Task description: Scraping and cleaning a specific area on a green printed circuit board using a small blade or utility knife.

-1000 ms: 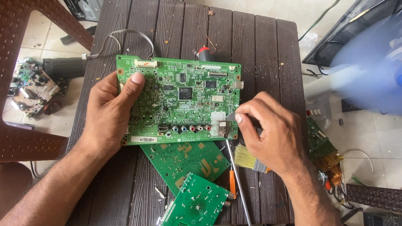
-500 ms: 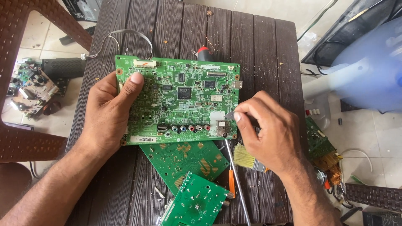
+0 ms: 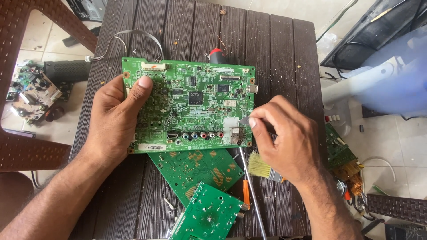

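A large green circuit board (image 3: pixel 191 106) lies flat on a dark slatted wooden table (image 3: pixel 284 53). My left hand (image 3: pixel 113 120) grips the board's left edge, thumb pressed on its top face. My right hand (image 3: pixel 289 142) is at the board's lower right corner. Its fingers pinch a small grey metal tool (image 3: pixel 243 120), and the tip touches the board beside a silver metal box component. A pale-bristled brush (image 3: pixel 260 168) lies partly under my right hand.
Two smaller green boards (image 3: pixel 195 169) (image 3: pixel 209 215) lie under and in front of the large one, beside an orange-handled screwdriver (image 3: pixel 246 191). A red-capped part (image 3: pixel 216 55) and grey wires (image 3: pixel 129 35) sit at the back. Electronic scrap (image 3: pixel 33 93) and a brown chair (image 3: pixel 18 151) are on the left; a blurred blue object (image 3: pixel 391 84) is on the right.
Both hands stay almost where they were; my right fingers shift the tool tip slightly on the board. The blurred blue object at the right has changed position.
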